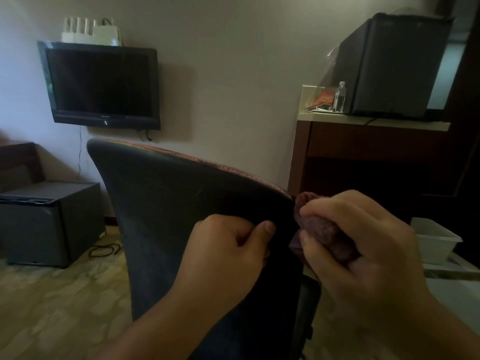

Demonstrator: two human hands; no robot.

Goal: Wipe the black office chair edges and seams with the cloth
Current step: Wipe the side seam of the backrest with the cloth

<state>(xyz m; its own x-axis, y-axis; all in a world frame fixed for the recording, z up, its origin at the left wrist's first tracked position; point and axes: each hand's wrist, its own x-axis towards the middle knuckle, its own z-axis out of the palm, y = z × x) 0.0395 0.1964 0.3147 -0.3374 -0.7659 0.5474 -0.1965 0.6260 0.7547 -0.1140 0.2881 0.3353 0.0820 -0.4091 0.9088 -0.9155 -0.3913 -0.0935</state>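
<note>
The black office chair [166,203] fills the centre, its backrest turned toward me, with a worn reddish seam along the top edge. My left hand [228,253] grips the backrest's right side, thumb on the near face and fingers curled. My right hand [363,245] holds a bunched dark red cloth [319,224] against the chair's upper right corner edge. Most of the cloth is hidden inside my fingers.
A wall-mounted television [101,87] hangs behind the chair. A dark box [49,222] sits on the floor at left with a cable beside it. At right stand a wooden desk [363,149] with a small black fridge [389,68] and a water bottle [339,97], and a white bin [436,240].
</note>
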